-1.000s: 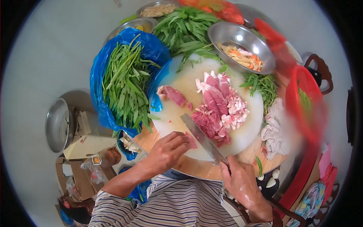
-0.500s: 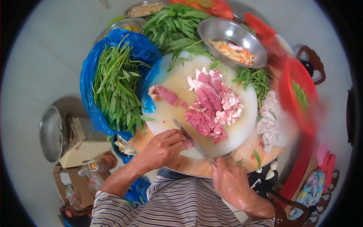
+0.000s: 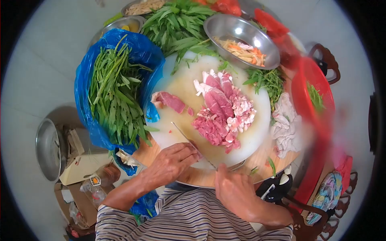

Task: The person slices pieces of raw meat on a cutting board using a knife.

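Observation:
A knife has its handle in my right hand, fingers wrapped round it, near the front edge of the round white cutting board. The blade stands nearly on edge, pointing up and left. My left hand presses its curled fingers on a small piece of meat, mostly hidden, right beside the blade. Behind the knife lies a pile of cut meat with larger pink slices. A separate chunk of meat rests at the board's left.
A blue bag of leafy greens stands left. More greens and a steel bowl of shredded food lie behind the board. At right are a crumpled cloth and a red basket.
The view has shifted, so the board and bowls sit further left. The knife has moved against the left fingertips and its blade has turned from showing its flat side to nearly edge-on.

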`<control>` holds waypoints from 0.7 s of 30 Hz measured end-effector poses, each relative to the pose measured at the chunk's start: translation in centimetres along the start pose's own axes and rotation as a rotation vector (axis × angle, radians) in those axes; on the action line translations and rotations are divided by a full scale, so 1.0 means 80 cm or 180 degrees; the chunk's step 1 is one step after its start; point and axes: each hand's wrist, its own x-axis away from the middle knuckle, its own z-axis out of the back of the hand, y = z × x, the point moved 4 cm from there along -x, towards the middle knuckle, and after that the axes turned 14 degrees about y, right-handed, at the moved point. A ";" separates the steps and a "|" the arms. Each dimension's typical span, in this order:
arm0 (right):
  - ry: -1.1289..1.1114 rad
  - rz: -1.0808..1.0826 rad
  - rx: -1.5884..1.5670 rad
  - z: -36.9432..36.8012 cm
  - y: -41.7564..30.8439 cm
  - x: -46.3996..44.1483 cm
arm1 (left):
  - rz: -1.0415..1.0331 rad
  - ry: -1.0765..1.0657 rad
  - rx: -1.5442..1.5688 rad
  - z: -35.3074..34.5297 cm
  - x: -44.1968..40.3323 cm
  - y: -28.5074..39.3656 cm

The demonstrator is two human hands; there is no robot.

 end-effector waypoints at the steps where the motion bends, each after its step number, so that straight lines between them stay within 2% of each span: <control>1: 0.0022 0.0006 0.0011 -0.007 0.001 -0.011 | -0.0020 0.0013 -0.0009 -0.001 -0.001 0.000; 7: 0.0559 0.0071 -0.0361 -0.002 0.005 -0.041 | 0.0009 0.0220 0.0022 -0.004 0.013 -0.001; 15: -0.0043 0.0065 0.0010 0.027 0.002 0.014 | -0.0073 0.0333 -0.0047 -0.005 0.009 -0.001; 21: -0.0192 0.0017 -0.0061 0.024 0.007 0.024 | -0.0044 0.0276 0.0054 -0.003 0.004 -0.001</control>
